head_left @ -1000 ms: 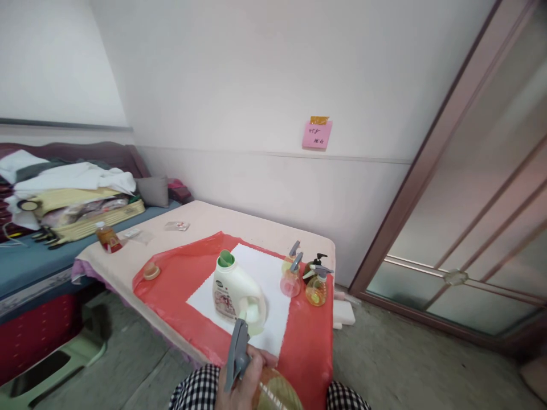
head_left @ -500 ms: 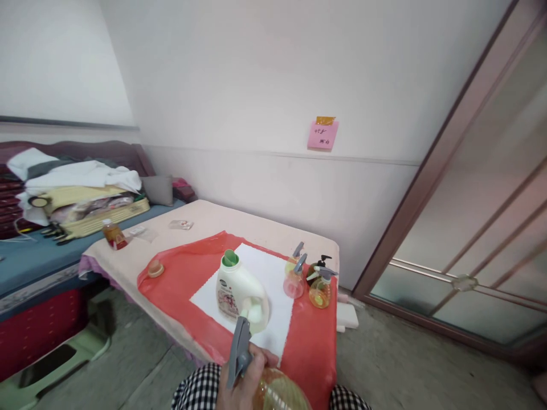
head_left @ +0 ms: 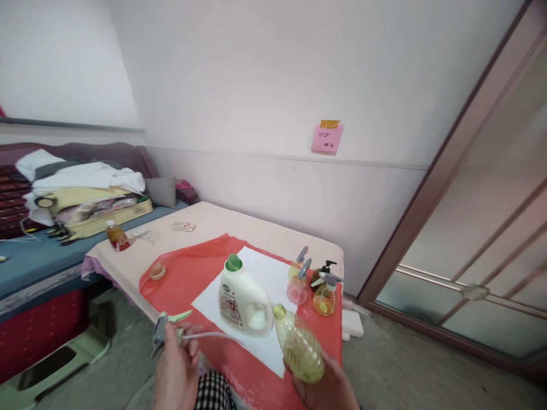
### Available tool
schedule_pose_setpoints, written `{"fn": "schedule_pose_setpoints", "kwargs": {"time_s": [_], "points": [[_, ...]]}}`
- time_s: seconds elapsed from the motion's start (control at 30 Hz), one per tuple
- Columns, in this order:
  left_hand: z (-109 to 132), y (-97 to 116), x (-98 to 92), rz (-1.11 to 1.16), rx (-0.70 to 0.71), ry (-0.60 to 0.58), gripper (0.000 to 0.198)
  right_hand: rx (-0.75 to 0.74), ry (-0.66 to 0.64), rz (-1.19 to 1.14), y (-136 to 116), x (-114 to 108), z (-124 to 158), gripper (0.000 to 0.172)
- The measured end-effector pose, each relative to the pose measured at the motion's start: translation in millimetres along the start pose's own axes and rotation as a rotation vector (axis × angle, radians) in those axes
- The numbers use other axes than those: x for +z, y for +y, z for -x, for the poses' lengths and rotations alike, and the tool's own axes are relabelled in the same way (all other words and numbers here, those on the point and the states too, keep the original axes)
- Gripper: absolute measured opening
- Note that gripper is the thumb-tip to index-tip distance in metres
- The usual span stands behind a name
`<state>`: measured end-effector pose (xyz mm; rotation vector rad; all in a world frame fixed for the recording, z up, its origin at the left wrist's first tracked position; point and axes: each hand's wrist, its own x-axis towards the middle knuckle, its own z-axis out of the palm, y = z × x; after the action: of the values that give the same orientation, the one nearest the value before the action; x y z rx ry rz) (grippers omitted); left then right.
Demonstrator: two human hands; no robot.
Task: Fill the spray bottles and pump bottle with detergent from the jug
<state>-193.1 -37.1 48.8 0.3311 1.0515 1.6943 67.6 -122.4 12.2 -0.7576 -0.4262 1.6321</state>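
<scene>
Pinched in my left hand (head_left: 177,361) is a grey and green trigger spray head (head_left: 159,335), its thin clear dip tube (head_left: 213,335) pointing right over the red sheet. My right hand (head_left: 327,384) is closed round the lower part of a yellow-green see-through bottle (head_left: 299,347), whose open neck tilts up and left. Between and beyond the hands a white detergent jug (head_left: 243,302) with a green spout (head_left: 233,262) stands uncapped on white paper (head_left: 269,270). A pink spray bottle (head_left: 298,287) and an amber spray bottle (head_left: 325,299) stand behind the held bottle.
The red sheet (head_left: 179,290) covers part of the table (head_left: 213,219). A beige cap (head_left: 158,271) lies at its left. A dark pump bottle (head_left: 320,278) stands at the right. A drink bottle (head_left: 117,236) is at the table's far left. A green stool (head_left: 72,359) stands on the floor.
The spray head has come off the bottle, and its dip tube is out. My left hand has moved left with the head; the bottle has risen into view in my right hand.
</scene>
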Motion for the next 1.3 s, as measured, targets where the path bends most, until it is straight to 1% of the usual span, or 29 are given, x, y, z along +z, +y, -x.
{"fn": "schedule_pose_setpoints", "kwargs": {"time_s": [0.03,0.1,0.17,0.27,0.37,0.43,0.5,0.57,0.77,0.83,0.97,1.1,1.2,1.3], "points": [[-4.5,-7.9,-5.5,0.014,-0.030,-0.005,0.046,-0.019,0.057,-0.047,-7.5,5.3,-9.5,0.038],[-11.7,-25.6,-14.9,0.030,-0.094,-0.040,0.039,-0.066,0.142,-0.096,-24.6,23.0,-27.6,0.037],[-17.8,-44.1,-23.6,0.056,-0.164,-0.088,0.033,-0.127,0.140,-0.049,-42.5,46.0,-43.0,0.042],[-25.8,-69.6,-37.9,0.086,-0.310,-0.120,0.037,-0.196,0.118,0.076,-65.0,77.3,-61.4,0.043],[-30.6,-88.2,-50.3,0.062,-0.440,-0.145,0.035,-0.223,0.109,0.227,-79.6,96.7,-75.8,0.042],[-30.9,-94.8,-54.1,0.053,-0.457,-0.192,0.037,-0.239,0.110,0.316,-86.1,104.7,-83.7,0.044],[-29.5,-97.3,-54.0,0.041,-0.446,-0.230,0.040,-0.256,0.118,0.388,-91.5,111.2,-90.0,0.043],[-27.8,-97.5,-52.1,0.017,-0.445,-0.235,0.042,-0.278,0.130,0.476,-96.3,117.2,-94.6,0.041],[-29.4,-95.0,-50.8,0.014,-0.478,-0.162,0.047,-0.362,0.192,0.731,-108.1,131.7,-102.2,0.051],[-30.1,-93.7,-50.8,0.021,-0.482,-0.167,0.046,-0.386,0.197,0.804,-110.7,134.2,-103.8,0.053],[-27.3,-89.5,-48.1,0.015,-0.474,-0.217,0.044,-0.420,0.166,0.963,-114.4,136.1,-106.3,0.054],[-24.4,-87.0,-46.9,-0.001,-0.452,-0.256,0.040,-0.493,0.147,1.147,-116.7,140.8,-106.2,0.056],[-25.8,-88.7,-49.1,-0.011,-0.453,-0.260,0.040,-0.566,0.120,1.265,-118.5,151.2,-103.2,0.058],[-28.5,-91.7,-52.1,-0.002,-0.458,-0.276,0.042,-0.615,0.058,1.371,-120.8,165.2,-100.6,0.059]]}}
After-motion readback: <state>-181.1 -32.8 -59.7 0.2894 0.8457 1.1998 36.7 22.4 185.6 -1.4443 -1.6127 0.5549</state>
